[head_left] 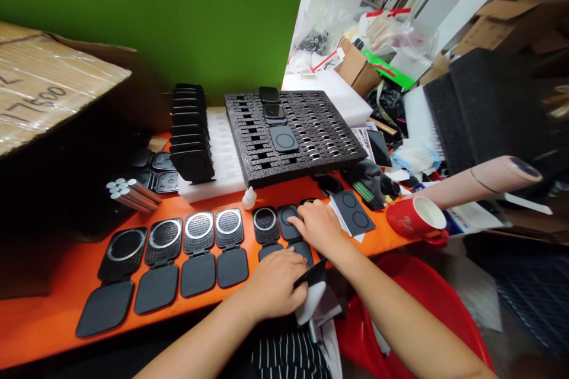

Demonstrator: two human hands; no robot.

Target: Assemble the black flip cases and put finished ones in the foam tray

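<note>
My left hand (281, 282) is closed at the table's front edge on a thin dark sheet (313, 272), with a white piece hanging just below it. Thumb apart from the fingers, my right hand (320, 226) lies over a black hinged panel (288, 214) with a faint ring, touching its right side. The lower half of that panel shows partly between my hands. To the left stands a similar opened panel (265, 219) with a silver ring. Several more ringed panels (199, 232) lie opened in a row on the orange table (186, 323).
A black foam tray (251, 174) holds a few dark square pieces. Beside it, black panels (193, 164) stand upright on white foam. A small white bottle (249, 198), silver rods (133, 194), a ringed sticker sheet (354, 213) and a red mug (406, 219) surround the work area.
</note>
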